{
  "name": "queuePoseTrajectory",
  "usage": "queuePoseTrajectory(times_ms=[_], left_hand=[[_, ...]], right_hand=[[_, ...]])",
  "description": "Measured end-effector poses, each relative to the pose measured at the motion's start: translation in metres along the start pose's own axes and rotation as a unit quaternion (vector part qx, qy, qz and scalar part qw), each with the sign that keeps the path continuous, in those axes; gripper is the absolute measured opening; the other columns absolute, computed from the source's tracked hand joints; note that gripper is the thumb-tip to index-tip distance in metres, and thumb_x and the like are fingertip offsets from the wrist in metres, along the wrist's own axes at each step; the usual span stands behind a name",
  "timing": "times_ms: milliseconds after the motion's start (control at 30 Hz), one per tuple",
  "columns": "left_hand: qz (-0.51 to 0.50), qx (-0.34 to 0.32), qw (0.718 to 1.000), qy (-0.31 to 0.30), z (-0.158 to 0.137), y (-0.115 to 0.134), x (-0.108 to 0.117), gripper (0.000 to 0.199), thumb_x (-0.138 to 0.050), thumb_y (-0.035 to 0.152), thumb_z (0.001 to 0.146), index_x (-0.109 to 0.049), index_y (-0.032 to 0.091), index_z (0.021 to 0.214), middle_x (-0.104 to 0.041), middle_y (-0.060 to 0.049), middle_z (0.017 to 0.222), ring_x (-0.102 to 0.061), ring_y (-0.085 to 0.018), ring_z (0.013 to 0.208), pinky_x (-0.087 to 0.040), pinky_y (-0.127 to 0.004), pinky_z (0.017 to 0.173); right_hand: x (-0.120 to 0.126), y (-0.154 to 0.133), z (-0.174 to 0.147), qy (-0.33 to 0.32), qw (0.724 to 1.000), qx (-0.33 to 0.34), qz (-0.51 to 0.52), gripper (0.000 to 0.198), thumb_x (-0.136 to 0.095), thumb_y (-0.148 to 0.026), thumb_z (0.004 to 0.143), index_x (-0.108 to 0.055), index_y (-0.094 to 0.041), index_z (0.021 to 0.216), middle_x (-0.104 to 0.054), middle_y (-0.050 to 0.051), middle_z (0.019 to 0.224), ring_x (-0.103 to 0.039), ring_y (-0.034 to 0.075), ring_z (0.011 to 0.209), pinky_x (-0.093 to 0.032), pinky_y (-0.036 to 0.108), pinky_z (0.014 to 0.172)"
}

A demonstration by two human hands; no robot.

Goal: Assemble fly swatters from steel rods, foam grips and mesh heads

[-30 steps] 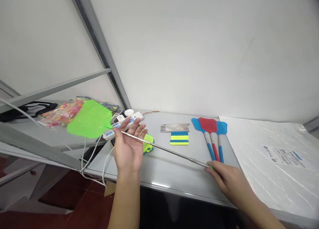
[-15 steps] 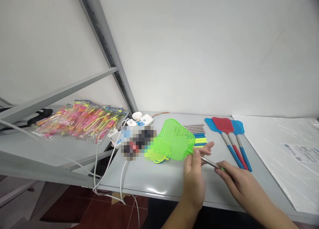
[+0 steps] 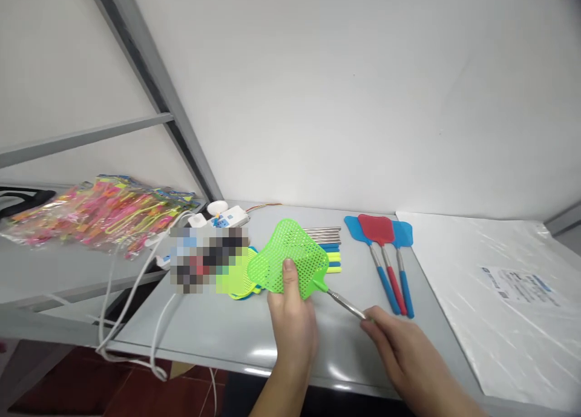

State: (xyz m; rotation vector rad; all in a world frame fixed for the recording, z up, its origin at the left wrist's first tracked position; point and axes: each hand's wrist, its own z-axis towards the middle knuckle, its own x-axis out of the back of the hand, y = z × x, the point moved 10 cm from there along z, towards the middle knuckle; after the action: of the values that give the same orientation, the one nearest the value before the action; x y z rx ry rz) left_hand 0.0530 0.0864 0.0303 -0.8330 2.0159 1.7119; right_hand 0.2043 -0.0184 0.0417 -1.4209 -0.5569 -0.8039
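Observation:
A bright green fly swatter with a perforated head and a metal rod is held above the table. My left hand grips the head, thumb pressed on its face and the other fingers behind it. My right hand is closed around the handle end of the rod, and its grip is mostly hidden. Behind the head lie several metal rods with blue and yellow handles. To its left is a pile of yellow and blue swatter heads, partly covered. Three finished-looking swatters, two blue and one red, lie to the right.
White plastic packaging with a label covers the right of the grey table. At left are a power strip, white cables, a pixelated patch, a metal rack post and bagged colourful items.
My left hand has moved from the swatter's neck onto its head, thumb now on the face. My right hand stays on the handle. The whole view has shifted, moving the scene leftward.

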Motion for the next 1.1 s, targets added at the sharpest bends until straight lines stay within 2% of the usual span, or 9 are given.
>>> queuePoseTrajectory(times_ms=[167, 267, 333, 467, 567, 667, 867, 1000, 1100], left_hand=[[0.005, 0.03, 0.999, -0.013, 0.001, -0.029, -0.03, 0.041, -0.068, 0.044, 0.085, -0.061, 0.028, 0.121, -0.069, -0.005, 0.114, -0.067, -0.02, 0.1, -0.055, -0.031, 0.083], [0.018, 0.032, 0.998, -0.057, 0.012, -0.029, -0.054, 0.039, -0.073, 0.038, 0.081, -0.065, 0.024, 0.116, -0.07, -0.005, 0.111, -0.067, -0.019, 0.098, -0.054, -0.029, 0.085], [0.039, 0.056, 0.995, -0.077, 0.021, -0.033, -0.068, 0.038, -0.073, 0.038, 0.079, -0.066, 0.021, 0.112, -0.07, -0.006, 0.111, -0.067, -0.02, 0.097, -0.054, -0.03, 0.084], [0.119, 0.097, 0.976, -0.152, 0.033, -0.052, -0.096, 0.039, -0.066, 0.044, 0.084, -0.061, 0.022, 0.116, -0.067, -0.006, 0.115, -0.065, -0.021, 0.099, -0.054, -0.029, 0.075], [0.24, 0.088, 0.924, -0.284, 0.027, -0.072, -0.119, 0.034, -0.056, 0.044, 0.091, -0.055, 0.024, 0.118, -0.064, -0.006, 0.118, -0.064, -0.019, 0.096, -0.052, -0.028, 0.072], [0.353, 0.027, 0.862, -0.362, 0.019, -0.083, -0.121, 0.031, -0.048, 0.039, 0.095, -0.05, 0.022, 0.121, -0.062, -0.008, 0.115, -0.061, -0.018, 0.093, -0.05, -0.031, 0.078], [0.462, -0.276, 0.694, -0.478, -0.009, -0.069, -0.117, 0.019, -0.042, 0.021, 0.096, -0.056, 0.019, 0.108, -0.061, -0.007, 0.095, -0.056, -0.02, 0.088, -0.045, -0.035, 0.08], [0.473, -0.332, 0.642, -0.504, -0.02, -0.073, -0.117, 0.018, -0.042, 0.016, 0.095, -0.058, 0.017, 0.1, -0.061, -0.006, 0.086, -0.054, -0.02, 0.081, -0.044, -0.033, 0.071], [0.484, -0.347, 0.622, -0.509, -0.023, -0.075, -0.12, 0.018, -0.042, 0.015, 0.094, -0.059, 0.017, 0.096, -0.061, -0.006, 0.08, -0.053, -0.02, 0.075, -0.043, -0.033, 0.067]], right_hand=[[0.017, 0.025, -0.001, 0.011, 1.0, -0.018, -0.016, 0.029, -0.034, -0.039, 0.1, -0.054, -0.025, 0.082, -0.068, 0.001, 0.068, -0.067, 0.02, 0.06, -0.044, 0.026, 0.051], [0.027, 0.03, -0.002, 0.057, 0.998, 0.003, -0.022, 0.029, -0.032, -0.036, 0.099, -0.057, -0.024, 0.108, -0.074, 0.007, 0.087, -0.071, 0.023, 0.072, -0.049, 0.029, 0.057], [0.029, 0.032, -0.004, 0.063, 0.998, 0.01, -0.023, 0.034, -0.032, -0.031, 0.098, -0.05, -0.022, 0.126, -0.073, 0.009, 0.094, -0.072, 0.024, 0.076, -0.051, 0.031, 0.059], [0.037, 0.043, -0.005, 0.059, 0.996, -0.031, -0.055, 0.034, -0.034, -0.03, 0.097, -0.044, -0.022, 0.128, -0.071, 0.003, 0.077, -0.069, 0.022, 0.06, -0.045, 0.029, 0.051], [0.051, 0.055, 0.001, 0.075, 0.991, -0.07, -0.089, 0.03, -0.034, -0.037, 0.098, -0.046, -0.023, 0.121, -0.068, 0.0, 0.07, -0.066, 0.022, 0.054, -0.042, 0.029, 0.049], [0.067, 0.082, 0.013, 0.09, 0.975, -0.164, -0.12, 0.032, -0.031, -0.042, 0.098, -0.045, -0.023, 0.119, -0.065, -0.001, 0.063, -0.064, 0.023, 0.053, -0.04, 0.03, 0.052], [0.086, 0.127, 0.031, 0.099, 0.928, -0.312, -0.181, 0.03, -0.028, -0.037, 0.097, -0.045, -0.022, 0.116, -0.065, 0.002, 0.064, -0.064, 0.025, 0.061, -0.035, 0.03, 0.054], [0.086, 0.13, 0.036, 0.084, 0.901, -0.351, -0.238, 0.036, -0.028, -0.032, 0.096, -0.045, -0.021, 0.125, -0.066, 0.006, 0.068, -0.065, 0.027, 0.064, -0.032, 0.03, 0.053], [0.08, 0.126, 0.041, 0.075, 0.893, -0.355, -0.265, 0.04, -0.029, -0.03, 0.095, -0.042, -0.021, 0.131, -0.067, 0.007, 0.07, -0.065, 0.029, 0.065, -0.031, 0.03, 0.053]])
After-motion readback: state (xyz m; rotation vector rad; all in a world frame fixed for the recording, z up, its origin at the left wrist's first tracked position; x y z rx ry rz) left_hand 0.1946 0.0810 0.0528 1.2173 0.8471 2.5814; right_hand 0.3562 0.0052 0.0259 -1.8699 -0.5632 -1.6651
